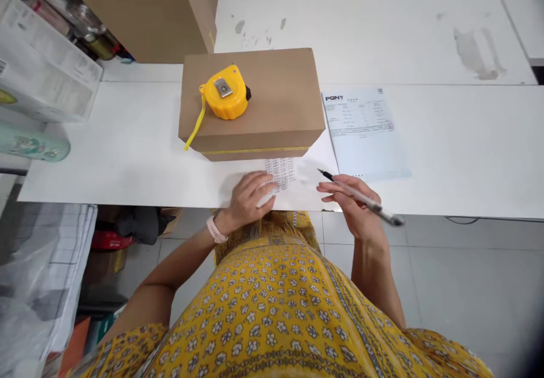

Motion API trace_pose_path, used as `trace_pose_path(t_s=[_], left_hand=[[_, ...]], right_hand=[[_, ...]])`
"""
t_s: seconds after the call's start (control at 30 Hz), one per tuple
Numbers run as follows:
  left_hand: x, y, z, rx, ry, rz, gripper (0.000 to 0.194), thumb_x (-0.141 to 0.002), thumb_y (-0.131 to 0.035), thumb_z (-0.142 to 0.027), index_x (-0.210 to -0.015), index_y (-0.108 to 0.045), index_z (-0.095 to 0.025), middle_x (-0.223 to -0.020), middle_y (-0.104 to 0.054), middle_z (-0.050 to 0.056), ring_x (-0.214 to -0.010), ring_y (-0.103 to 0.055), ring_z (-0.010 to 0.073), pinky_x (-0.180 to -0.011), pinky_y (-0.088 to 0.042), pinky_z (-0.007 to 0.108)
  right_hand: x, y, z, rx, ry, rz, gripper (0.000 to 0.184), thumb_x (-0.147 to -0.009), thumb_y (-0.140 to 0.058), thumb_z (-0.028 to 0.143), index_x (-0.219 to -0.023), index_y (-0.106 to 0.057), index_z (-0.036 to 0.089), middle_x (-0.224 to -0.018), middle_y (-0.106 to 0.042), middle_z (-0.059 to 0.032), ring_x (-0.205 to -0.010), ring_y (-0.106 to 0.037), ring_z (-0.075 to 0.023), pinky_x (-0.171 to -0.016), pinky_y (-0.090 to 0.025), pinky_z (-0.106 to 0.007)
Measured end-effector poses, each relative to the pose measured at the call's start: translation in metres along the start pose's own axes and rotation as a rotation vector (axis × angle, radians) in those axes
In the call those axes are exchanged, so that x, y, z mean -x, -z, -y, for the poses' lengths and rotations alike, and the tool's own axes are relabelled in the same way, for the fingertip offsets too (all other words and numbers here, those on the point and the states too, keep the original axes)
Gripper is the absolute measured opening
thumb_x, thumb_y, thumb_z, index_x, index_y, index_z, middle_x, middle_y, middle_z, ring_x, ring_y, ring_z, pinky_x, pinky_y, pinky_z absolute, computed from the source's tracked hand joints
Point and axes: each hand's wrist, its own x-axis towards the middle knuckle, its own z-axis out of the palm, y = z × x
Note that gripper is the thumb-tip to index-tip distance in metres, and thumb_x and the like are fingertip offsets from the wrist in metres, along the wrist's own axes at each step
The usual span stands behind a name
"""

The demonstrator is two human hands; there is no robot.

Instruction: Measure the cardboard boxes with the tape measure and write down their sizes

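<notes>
My right hand [359, 205] is closed around a pen [369, 201] with a clear barrel and a black tip, which points up and left above the table's front edge. Fingers loosely spread, my left hand [251, 198] rests on a white sheet of paper [304, 188] covered in rows of small handwriting. The back part of that sheet is hidden by a brown cardboard box [280, 97]. On top of the box lies a yellow tape measure [224, 92] with a metal clip and a yellow strap.
Right of the box lies a printed document [361, 134] on the white table [459, 151]. A larger cardboard box [144, 15] stands at the back left. Further left are a white carton [46, 60] and a mint-green bottle [34, 141]. Below, a checked cloth [63, 264] hangs on the left.
</notes>
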Motion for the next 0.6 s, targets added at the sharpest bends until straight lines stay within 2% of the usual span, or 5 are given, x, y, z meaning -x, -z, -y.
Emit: trace_pose_path(t_s=[0.07, 0.17, 0.27, 0.37, 0.6], left_hand=[[0.023, -0.014, -0.011, 0.015, 0.038, 0.116, 0.029, -0.092, -0.066, -0.029, -0.117, -0.064, -0.015, -0.119, -0.072, 0.013, -0.117, -0.067, 0.0277, -0.096, -0.060, 0.047], [0.037, -0.022, -0.012, -0.005, 0.041, 0.236, 0.038, -0.093, -0.068, -0.040, -0.119, -0.064, -0.012, -0.125, -0.070, 0.017, -0.121, -0.064, 0.0318, -0.103, -0.055, 0.052], [0.039, -0.022, -0.008, -0.055, 0.018, 0.322, 0.041, -0.096, -0.064, -0.046, -0.123, -0.064, -0.014, -0.129, -0.069, 0.016, -0.125, -0.063, 0.0318, -0.108, -0.051, 0.054], [0.039, -0.021, -0.008, -0.069, 0.052, 0.387, 0.039, -0.099, -0.061, -0.046, -0.124, -0.065, -0.017, -0.132, -0.069, 0.013, -0.128, -0.060, 0.0297, -0.111, -0.049, 0.052], [0.042, -0.023, -0.011, -0.024, 0.145, 0.369, 0.040, -0.098, -0.061, -0.050, -0.122, -0.067, -0.019, -0.131, -0.070, 0.009, -0.130, -0.059, 0.0256, -0.113, -0.046, 0.048]], right_hand=[[0.005, -0.010, -0.003, -0.004, 0.039, -0.041, 0.019, -0.086, -0.076, 0.040, -0.092, -0.067, 0.024, -0.074, -0.075, -0.0010, -0.067, -0.070, -0.0173, -0.063, -0.056, -0.033], [0.004, -0.033, -0.016, -0.097, 0.078, -0.107, 0.037, -0.097, -0.057, 0.055, -0.076, -0.058, 0.025, -0.048, -0.052, 0.0058, -0.044, -0.049, -0.0111, -0.051, -0.045, -0.028], [-0.001, -0.053, -0.031, -0.139, 0.023, -0.048, 0.048, -0.100, -0.039, 0.066, -0.101, -0.066, 0.026, -0.064, -0.064, 0.0013, -0.061, -0.063, -0.0154, -0.064, -0.052, -0.033], [-0.002, -0.065, -0.044, 0.017, -0.012, -0.019, 0.043, -0.096, -0.055, 0.062, -0.116, -0.067, 0.025, -0.097, -0.074, -0.0051, -0.091, -0.070, -0.0201, -0.083, -0.056, -0.039], [-0.004, -0.070, -0.062, 0.340, 0.133, -0.155, 0.022, -0.091, -0.067, 0.041, -0.082, -0.060, 0.022, -0.070, -0.060, 0.0029, -0.062, -0.053, -0.0116, -0.058, -0.046, -0.028]])
